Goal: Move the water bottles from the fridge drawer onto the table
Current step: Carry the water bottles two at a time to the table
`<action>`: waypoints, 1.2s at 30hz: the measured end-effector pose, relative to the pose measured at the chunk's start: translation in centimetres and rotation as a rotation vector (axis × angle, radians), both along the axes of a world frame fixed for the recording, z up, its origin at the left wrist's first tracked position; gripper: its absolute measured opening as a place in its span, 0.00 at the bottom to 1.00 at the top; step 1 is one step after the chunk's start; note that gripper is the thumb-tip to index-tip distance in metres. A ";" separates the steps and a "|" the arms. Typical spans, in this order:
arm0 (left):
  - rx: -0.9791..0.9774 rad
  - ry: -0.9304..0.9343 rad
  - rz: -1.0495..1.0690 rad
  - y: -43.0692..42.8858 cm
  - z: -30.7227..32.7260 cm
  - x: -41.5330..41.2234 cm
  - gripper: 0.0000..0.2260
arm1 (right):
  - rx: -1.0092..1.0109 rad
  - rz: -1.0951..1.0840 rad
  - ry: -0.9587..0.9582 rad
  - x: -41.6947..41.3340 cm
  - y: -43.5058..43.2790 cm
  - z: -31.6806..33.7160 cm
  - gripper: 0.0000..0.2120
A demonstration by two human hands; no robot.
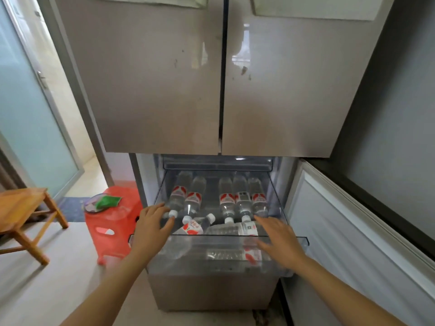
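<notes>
A clear fridge drawer (219,260) is pulled out below the closed fridge doors. Several clear water bottles with red-and-white labels lie in it: a left pair (186,198), a right group (242,198) with caps facing me, and more lying crosswise at the front (233,229). My left hand (150,222) hovers over the drawer's left front corner, fingers spread, next to the leftmost bottle's cap. My right hand (275,236) is spread over the right front rim, above a crosswise bottle. Neither hand grips anything.
A red plastic stool (110,222) with a dish and a green item stands left of the drawer. A wooden stool (21,208) is at the far left. A lower fridge door (348,243) hangs open on the right. A glass door is at the left.
</notes>
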State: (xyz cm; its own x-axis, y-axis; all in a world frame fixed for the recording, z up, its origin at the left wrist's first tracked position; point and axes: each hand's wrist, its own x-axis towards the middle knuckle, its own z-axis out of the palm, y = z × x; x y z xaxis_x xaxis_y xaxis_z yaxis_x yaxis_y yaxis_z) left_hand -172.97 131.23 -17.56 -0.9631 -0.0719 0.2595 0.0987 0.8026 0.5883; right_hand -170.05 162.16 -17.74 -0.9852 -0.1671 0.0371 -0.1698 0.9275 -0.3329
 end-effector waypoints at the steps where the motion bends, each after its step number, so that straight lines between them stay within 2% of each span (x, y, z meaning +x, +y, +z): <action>1: 0.007 -0.014 -0.013 0.0 -0.4 -0.6 0.13 | -0.015 -0.015 -0.003 -0.2 0.1 -0.1 0.30; 6: -0.002 -0.168 -0.155 -1.2 -2.5 -5.3 0.08 | -0.024 -0.085 -0.042 -2.4 -0.3 -0.8 0.29; 8: -0.033 -0.206 -0.214 -1.4 -2.9 -6.4 0.09 | -0.043 -0.122 -0.109 -2.9 -0.7 -1.3 0.42; 9: -0.053 -0.226 -0.234 -1.3 -3.0 -6.5 0.10 | -0.045 -0.136 -0.125 -3.0 -0.7 -1.6 0.45; 13: -0.251 -0.304 -0.215 -0.9 -3.8 -6.5 0.17 | -0.110 -0.146 -0.111 -3.4 -0.6 -2.1 0.47; 14: -0.280 -0.325 -0.207 -0.9 -4.0 -6.5 0.18 | -0.118 -0.139 -0.142 -3.6 -0.7 -2.0 0.46; 17: -0.290 -0.394 -0.207 -0.8 -4.0 -6.8 0.20 | -0.117 -0.094 -0.261 -4.8 -0.5 -1.6 0.26; 21: -0.310 -0.445 -0.195 -0.8 -4.1 -6.9 0.20 | -0.067 -0.029 -0.347 -7.5 0.2 -1.2 0.23; 24: -0.286 -0.493 -0.174 -0.7 -4.0 -6.9 0.21 | 0.051 0.000 -0.409 -9.9 0.8 -1.3 0.11; 27: -0.213 -0.582 -0.148 -0.5 -3.8 -7.5 0.21 | 0.072 0.030 -0.482 -12.3 1.5 -2.8 0.17; 30: -0.155 -0.627 -0.178 1.2 -3.4 -9.0 0.21 | 0.159 0.068 -0.553 -13.6 1.3 -3.7 0.16; 33: -0.196 -0.614 -0.229 4.3 -3.0 -10.7 0.21 | 0.301 0.109 -0.581 -14.2 1.1 -4.4 0.20; 36: -0.300 -0.702 -0.255 6.6 -4.2 -11.8 0.19 | 0.392 0.125 -0.575 -14.4 1.0 -4.8 0.19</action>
State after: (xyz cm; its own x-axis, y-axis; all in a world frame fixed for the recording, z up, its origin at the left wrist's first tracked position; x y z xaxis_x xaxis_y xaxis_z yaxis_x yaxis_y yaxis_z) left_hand -184.75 137.78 -21.77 -0.8860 0.1492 -0.4391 -0.0125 0.9388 0.3442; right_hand -184.46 163.18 -22.51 -0.8034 -0.1745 -0.5693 -0.1803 0.9825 -0.0467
